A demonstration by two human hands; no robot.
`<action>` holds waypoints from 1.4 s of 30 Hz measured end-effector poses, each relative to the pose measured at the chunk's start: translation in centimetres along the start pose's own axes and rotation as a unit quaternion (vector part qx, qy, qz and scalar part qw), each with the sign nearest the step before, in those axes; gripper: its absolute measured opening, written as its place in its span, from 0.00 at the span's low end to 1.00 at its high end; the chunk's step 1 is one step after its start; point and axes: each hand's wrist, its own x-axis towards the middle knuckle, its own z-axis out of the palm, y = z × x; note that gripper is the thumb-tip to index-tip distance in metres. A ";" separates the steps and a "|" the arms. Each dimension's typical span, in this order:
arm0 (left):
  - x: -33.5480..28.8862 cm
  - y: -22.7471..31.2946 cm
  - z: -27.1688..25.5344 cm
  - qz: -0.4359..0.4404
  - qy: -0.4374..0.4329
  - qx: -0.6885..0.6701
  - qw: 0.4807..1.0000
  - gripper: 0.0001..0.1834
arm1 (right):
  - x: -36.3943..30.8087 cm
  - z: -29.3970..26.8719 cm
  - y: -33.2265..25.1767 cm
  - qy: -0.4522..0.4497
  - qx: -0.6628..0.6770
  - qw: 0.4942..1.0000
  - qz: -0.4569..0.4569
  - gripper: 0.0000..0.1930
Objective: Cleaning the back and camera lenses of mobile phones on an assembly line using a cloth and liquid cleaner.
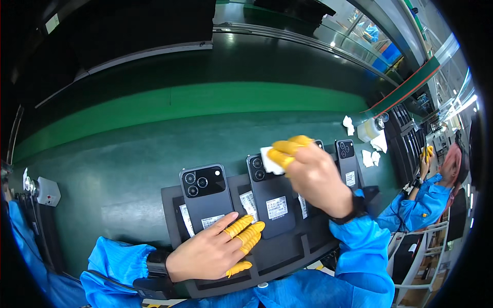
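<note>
Several dark phones lie back side up in a black tray (pixel 172 208). My left hand (pixel 213 249), in yellow finger cots, rests with fingers stretched over the lower end of the leftmost phone (pixel 206 197). Its fingertips reach the edge of the middle phone (pixel 276 189). My right hand (pixel 313 172), also in yellow finger cots and slightly blurred, pinches a white wipe (pixel 270 161) at the camera block of the middle phone. Behind this hand another phone is mostly hidden. The rightmost phone (pixel 346 158) shows its camera block and a white label.
At the back right stands a white bottle (pixel 368 130) with a metal top, among crumpled wipes (pixel 367 158). Another white bottle (pixel 49 192) is at the far left. A co-worker in blue (pixel 423 197) works on the right. A green bench (pixel 123 179) extends behind the tray.
</note>
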 end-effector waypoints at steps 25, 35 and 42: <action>-3.5 0.5 0.0 -0.078 0.111 -0.092 0.987 0.34 | 6.8 5.7 -5.6 -0.057 0.095 0.978 -0.175 0.16; -3.6 0.5 0.7 -0.095 0.141 -0.068 0.983 0.37 | 5.5 2.5 -6.1 -0.054 0.152 0.975 -0.150 0.14; -4.0 0.5 0.6 -0.082 0.100 -0.094 0.987 0.34 | 3.6 2.7 -6.9 -0.103 0.072 0.964 -0.233 0.09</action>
